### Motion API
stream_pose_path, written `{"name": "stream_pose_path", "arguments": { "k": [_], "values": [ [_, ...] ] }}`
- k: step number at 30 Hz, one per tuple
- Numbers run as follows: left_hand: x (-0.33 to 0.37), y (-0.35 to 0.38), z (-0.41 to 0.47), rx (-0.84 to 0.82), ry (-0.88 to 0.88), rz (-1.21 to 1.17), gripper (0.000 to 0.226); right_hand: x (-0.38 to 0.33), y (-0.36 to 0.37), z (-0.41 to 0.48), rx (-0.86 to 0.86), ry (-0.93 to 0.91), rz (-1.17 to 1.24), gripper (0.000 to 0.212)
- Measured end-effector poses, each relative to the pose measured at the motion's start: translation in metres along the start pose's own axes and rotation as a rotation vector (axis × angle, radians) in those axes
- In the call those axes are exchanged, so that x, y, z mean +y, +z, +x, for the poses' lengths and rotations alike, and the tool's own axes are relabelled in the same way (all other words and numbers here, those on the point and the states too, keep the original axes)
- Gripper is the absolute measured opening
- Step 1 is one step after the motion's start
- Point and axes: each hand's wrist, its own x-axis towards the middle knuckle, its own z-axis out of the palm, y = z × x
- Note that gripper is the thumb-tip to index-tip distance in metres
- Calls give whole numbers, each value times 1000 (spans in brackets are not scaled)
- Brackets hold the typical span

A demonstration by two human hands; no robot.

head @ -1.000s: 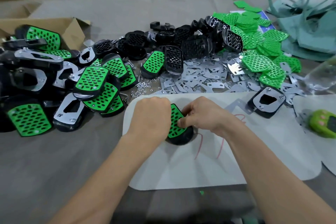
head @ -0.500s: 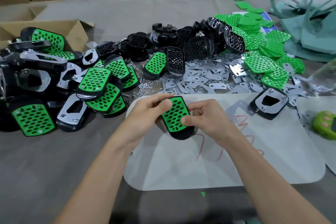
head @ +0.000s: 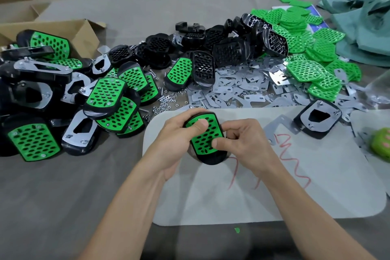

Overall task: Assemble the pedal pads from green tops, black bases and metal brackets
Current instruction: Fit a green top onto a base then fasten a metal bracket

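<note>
Hands grip one pedal pad above the white mat's far edge; left hand thumb presses its green top; right hand pinches its right side.

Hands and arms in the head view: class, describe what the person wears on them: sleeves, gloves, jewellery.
The left hand and right hand are bare: no gloves, rings or watch show. The left forearm and right forearm are uncovered down to the frame's bottom edge; no sleeves are visible.

Near mat free; pad pile blocks L, brackets ahead.
</note>
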Motion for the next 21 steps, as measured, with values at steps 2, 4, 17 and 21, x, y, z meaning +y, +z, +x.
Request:
{"name": "stream_pose_path", "arguments": {
  "k": [2,4,17,21],
  "values": [
    [-1,3,-3,10,47,-52,19,0,-1,-2,-9,6,26,13],
    [-2,7,-6,28,154,26,22,0,-3,-4,-18,4,63,12],
    [-4,-7,8,225,6,-92,25,-2,4,5,301,123,76,13],
    [-9,-15,5,258,5,-88,29,-8,6,10,399,250,359,15]
  ]
}}
